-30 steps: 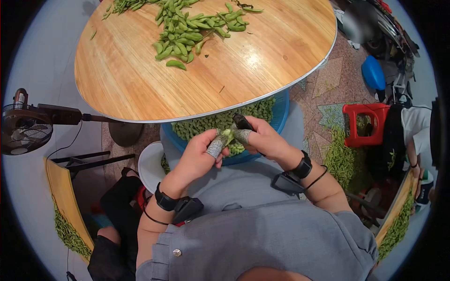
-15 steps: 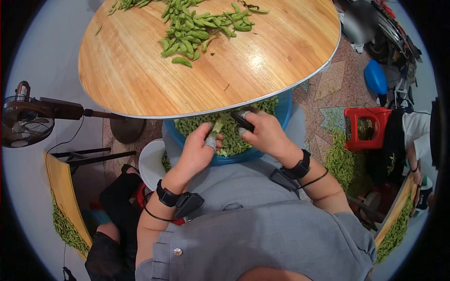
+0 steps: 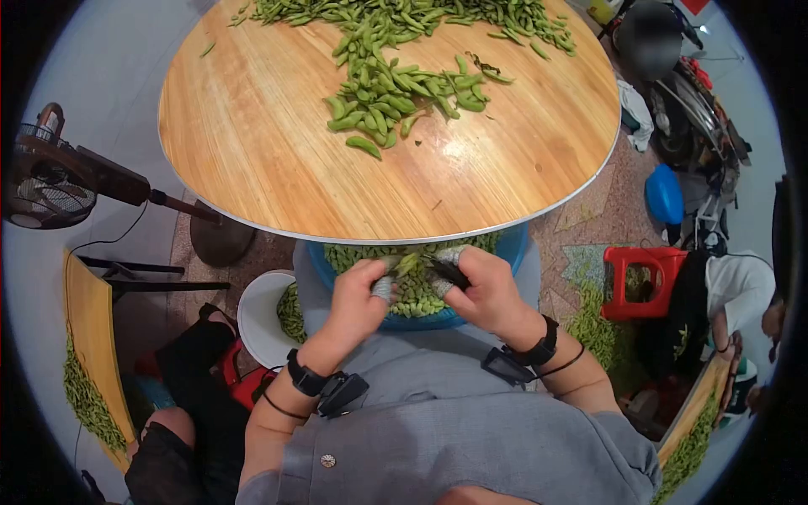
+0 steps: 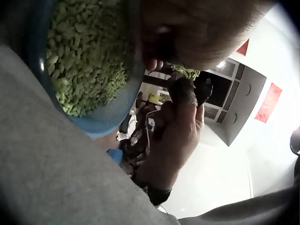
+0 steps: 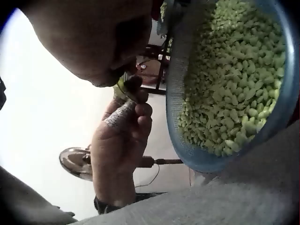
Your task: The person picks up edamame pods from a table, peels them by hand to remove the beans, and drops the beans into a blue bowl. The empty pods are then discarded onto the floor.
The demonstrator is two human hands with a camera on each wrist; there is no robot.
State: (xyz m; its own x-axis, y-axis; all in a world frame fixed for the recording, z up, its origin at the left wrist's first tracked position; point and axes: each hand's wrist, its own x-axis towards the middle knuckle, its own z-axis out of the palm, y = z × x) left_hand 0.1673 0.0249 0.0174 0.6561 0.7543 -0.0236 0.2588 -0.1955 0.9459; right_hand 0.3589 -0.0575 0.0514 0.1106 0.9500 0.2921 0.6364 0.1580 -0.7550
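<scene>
Together, both hands pinching pod

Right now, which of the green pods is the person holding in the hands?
It is the pod pinched between the left hand and right hand above the blue basin on the lap. All other pods lie loose on the wooden table.

Head camera: high, facing down over round table and lap; wrist cameras: low, very near (beneath each palm), facing one another; all share the blue basin of shelled beans.
</scene>
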